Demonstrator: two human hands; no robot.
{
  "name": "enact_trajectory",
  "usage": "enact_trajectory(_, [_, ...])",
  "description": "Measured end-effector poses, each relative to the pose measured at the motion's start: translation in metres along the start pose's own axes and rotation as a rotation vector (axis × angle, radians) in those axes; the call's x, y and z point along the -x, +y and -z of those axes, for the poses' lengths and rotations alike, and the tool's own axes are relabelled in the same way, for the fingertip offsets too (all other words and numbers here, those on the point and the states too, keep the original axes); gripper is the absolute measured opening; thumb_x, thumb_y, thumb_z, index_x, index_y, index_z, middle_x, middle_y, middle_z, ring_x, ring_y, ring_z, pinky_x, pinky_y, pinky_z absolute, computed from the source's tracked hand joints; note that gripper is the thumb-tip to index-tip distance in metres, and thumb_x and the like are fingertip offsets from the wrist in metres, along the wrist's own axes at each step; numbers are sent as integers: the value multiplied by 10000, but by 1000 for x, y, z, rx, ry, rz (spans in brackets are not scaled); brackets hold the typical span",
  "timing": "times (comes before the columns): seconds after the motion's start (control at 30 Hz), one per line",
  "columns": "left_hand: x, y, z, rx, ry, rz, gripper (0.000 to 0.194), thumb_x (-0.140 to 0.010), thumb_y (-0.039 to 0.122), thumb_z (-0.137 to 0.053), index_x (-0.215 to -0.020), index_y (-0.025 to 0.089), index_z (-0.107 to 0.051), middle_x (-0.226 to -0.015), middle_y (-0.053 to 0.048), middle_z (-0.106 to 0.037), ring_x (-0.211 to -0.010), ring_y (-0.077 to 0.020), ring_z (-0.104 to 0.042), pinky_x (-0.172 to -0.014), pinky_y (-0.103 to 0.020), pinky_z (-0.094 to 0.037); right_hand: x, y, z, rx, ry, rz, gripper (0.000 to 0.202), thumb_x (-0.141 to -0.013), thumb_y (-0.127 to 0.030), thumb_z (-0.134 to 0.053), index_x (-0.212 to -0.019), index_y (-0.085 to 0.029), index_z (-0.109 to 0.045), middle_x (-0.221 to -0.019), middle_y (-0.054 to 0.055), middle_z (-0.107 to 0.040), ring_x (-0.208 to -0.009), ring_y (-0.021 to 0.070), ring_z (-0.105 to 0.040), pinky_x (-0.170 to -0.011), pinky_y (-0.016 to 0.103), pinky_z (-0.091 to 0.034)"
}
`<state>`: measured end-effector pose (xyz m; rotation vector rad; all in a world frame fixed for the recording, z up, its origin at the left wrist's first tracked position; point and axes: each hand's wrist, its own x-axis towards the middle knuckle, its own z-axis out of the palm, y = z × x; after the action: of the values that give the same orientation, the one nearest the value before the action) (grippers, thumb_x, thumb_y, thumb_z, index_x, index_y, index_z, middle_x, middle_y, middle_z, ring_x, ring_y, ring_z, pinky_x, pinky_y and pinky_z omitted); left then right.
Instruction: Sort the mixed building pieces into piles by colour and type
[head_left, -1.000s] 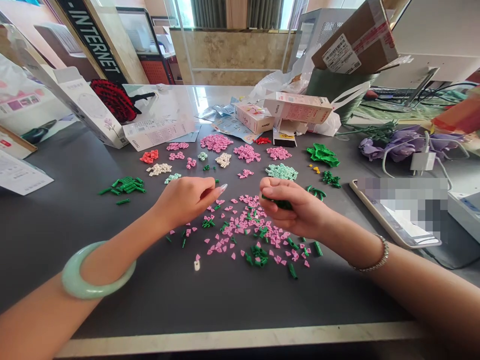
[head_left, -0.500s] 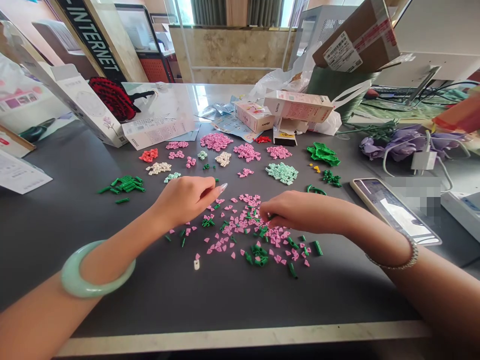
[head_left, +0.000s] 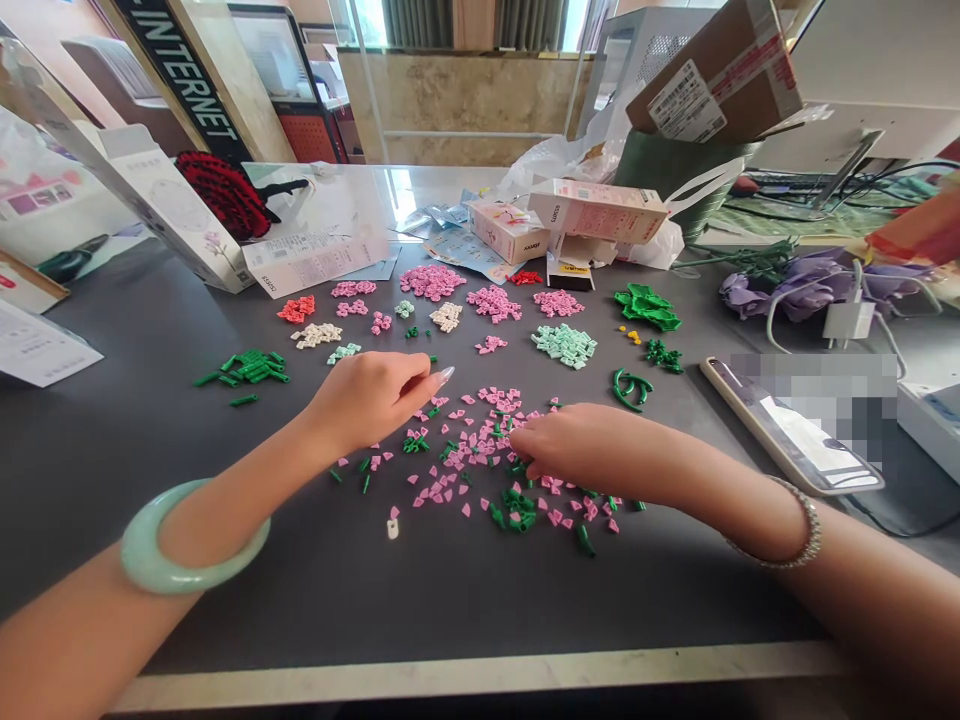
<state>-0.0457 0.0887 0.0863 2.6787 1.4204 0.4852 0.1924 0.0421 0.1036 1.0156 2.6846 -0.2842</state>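
My left hand (head_left: 375, 400), with a green bangle above its wrist, hovers over the left side of a loose pile of small pink pieces (head_left: 469, 440). Its thumb presses against curled fingers; whatever they grip is hidden. A tiny green piece (head_left: 433, 359) shows just beyond the fingers. My right hand (head_left: 574, 440) reaches into the pile's right side, fingers bent down and closed, their tips mostly hidden. Green building pieces (head_left: 517, 512) are mixed among the pink ones. One white piece (head_left: 392, 529) lies at the near edge.
Sorted heaps sit farther back: green tubes (head_left: 251, 367), pink pieces (head_left: 433, 282), mint pieces (head_left: 564, 346), green leaves (head_left: 646, 307) and curved green stems (head_left: 631, 388). A phone (head_left: 795, 430) lies right, near purple flowers (head_left: 810, 285). Opened boxes (head_left: 600, 208) stand behind.
My right hand has shifted slightly left and toward me, uncovering the curved green stems and covering some green pieces on the pile's right. My left hand stays in place.
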Motion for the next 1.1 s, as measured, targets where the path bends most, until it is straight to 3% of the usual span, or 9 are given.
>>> enact_trajectory(0.1, [0,0,0,-5,-4,11,392,-897,429,-373,-583,195,-348,-491,34,-407,-460,-107,-323,-500,-265,-256,0,6,6,-263,17,30,123,-920,-213,-491,-823,-174,-556,-738,12,-590,-647,134,-514,-540,255,-298])
enact_trajectory(0.2, [-1,0,-1,-5,-2,10,393,-898,428,-368,-581,195,-359,-489,35,-411,-459,-108,-326,-501,-266,-257,-1,12,7,-749,40,136,157,-924,-272,-481,-804,-177,-512,-657,-31,-505,-559,89,-426,-520,224,-325])
enact_trajectory(0.37, [-1,-1,-1,-17,10,-12,387,-892,422,-376,-578,197,-364,-488,35,-409,-459,-108,-333,-497,-266,-257,-5,16,-1,-1785,-143,330,219,-915,-381,-478,-819,-192,-427,-588,-88,-429,-365,13,-139,-315,148,-141])
enact_trajectory(0.47, [-1,-1,-2,-25,17,-22,389,-889,427,-368,-574,198,-356,-488,30,-416,-459,-111,-331,-494,-267,-251,-6,15,-2,-2021,-162,349,153,-873,-328,-490,-831,-188,-443,-557,-90,-433,-357,9,-76,-292,127,-92])
enact_trajectory(0.63, [-2,0,-1,-23,23,-38,406,-897,440,-352,-569,199,-365,-485,26,-435,-446,-108,-339,-488,-266,-250,-9,16,-1,-2030,-80,191,134,-807,-320,-454,-754,-200,-425,-548,-62,-471,-366,19,-112,-303,126,-126])
enact_trajectory(0.73, [-2,-1,-1,-22,19,-31,411,-898,443,-350,-569,197,-368,-487,26,-439,-447,-106,-350,-490,-265,-248,-10,17,-2,-2010,-53,172,148,-767,-334,-474,-732,-205,-409,-557,-56,-494,-362,19,-129,-305,137,-133])
enact_trajectory(0.93, [-2,-1,-1,-27,-5,-12,411,-895,458,-341,-580,196,-369,-500,23,-440,-467,-113,-356,-508,-267,-259,-12,19,-7,-1925,-6,190,294,-872,-414,-494,-699,-202,-387,-569,-82,-428,-371,15,-124,-323,149,-123])
enact_trajectory(1.0, [-2,-1,-1,-25,-3,-13,407,-898,449,-348,-581,196,-374,-499,23,-442,-466,-112,-358,-507,-268,-259,-12,18,-6,-1753,51,131,356,-885,-454,-503,-668,-199,-383,-557,-88,-374,-383,24,-156,-340,166,-148])
enact_trajectory(1.1, [-2,0,0,-20,11,-27,395,-902,420,-361,-576,197,-372,-487,28,-431,-454,-109,-353,-496,-269,-254,-7,12,0,-1170,94,40,355,-865,-400,-563,-612,-181,-444,-532,-68,-359,-446,56,-279,-421,208,-242])
